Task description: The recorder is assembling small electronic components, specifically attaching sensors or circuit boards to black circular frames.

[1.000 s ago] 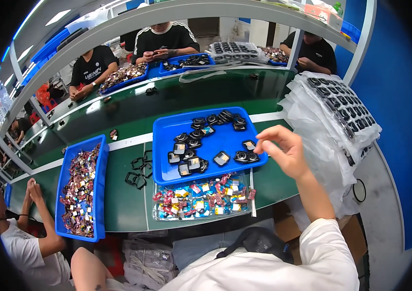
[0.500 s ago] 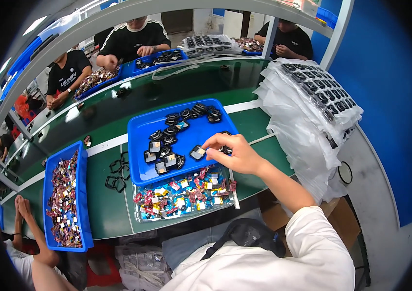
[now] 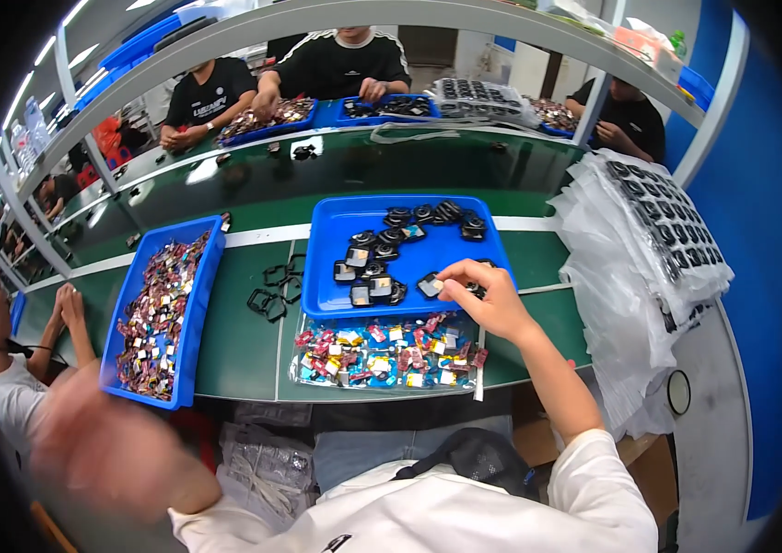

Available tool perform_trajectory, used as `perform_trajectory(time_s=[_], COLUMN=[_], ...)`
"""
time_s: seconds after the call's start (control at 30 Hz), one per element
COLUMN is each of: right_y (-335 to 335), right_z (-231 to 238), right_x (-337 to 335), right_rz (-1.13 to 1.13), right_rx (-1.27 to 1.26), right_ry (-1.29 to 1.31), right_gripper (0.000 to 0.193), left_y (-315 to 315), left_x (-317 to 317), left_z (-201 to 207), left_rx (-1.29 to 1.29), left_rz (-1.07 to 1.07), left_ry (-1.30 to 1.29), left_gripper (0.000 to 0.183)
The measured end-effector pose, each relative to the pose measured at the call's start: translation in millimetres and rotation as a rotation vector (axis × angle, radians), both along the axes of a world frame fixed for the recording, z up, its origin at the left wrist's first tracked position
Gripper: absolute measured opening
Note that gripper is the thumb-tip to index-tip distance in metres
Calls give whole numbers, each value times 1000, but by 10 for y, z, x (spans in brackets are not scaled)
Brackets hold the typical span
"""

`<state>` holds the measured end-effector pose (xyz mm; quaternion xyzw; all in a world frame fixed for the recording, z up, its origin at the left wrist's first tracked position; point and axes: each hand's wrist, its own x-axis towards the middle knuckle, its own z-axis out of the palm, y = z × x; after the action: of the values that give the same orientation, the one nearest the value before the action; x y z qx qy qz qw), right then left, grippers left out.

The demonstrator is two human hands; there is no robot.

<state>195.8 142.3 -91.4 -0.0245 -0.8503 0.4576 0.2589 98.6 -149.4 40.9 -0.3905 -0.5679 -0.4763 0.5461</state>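
My right hand is over the blue tray, thumb and forefinger pinched at the edge of a small black housing with a pale grey square face. Several similar black housings lie to the left and far side of it in the tray. Another dark piece is partly hidden beneath my right hand. My left hand is at the lower left, away from the trays and smeared by motion, so its fingers cannot be made out.
A blue bin of small circuit parts stands at left, with black frames beside it. A clear bag of similar parts lies before the tray. Wrapped stacks rise at right. Co-workers sit across the green bench and at left.
My left hand has come into view at the lower left, moving fast. The whole view has shifted left, so things appear farther right. My right hand stays at the same housing.
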Motion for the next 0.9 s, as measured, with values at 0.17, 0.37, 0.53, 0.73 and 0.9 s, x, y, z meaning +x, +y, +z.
perform_trajectory(time_s=[0.17, 0.37, 0.53, 0.73, 0.9], right_y=[0, 378, 685, 761, 862], right_z=[125, 138, -49, -67, -79], right_x=[-133, -629, -1023, -1163, -1179], right_rz=[14, 10, -102, -25, -10], right_rx=[144, 438, 740, 603, 514], right_ry=[-50, -94, -214, -353, -377], right_gripper=[14, 17, 27, 46, 37], left_y=[-82, 93, 326, 1002, 1340], left_x=[-602, -741, -718, -771, -879], left_z=[-1504, -1518, -1084, -925, -1069], left_rx=[-979, -909, -888, -881, -999], left_rz=[-54, -108, -321, -651, -597], left_ry=[-661, -600, -550, -791, -665], left_gripper=[36, 14, 9, 10, 21])
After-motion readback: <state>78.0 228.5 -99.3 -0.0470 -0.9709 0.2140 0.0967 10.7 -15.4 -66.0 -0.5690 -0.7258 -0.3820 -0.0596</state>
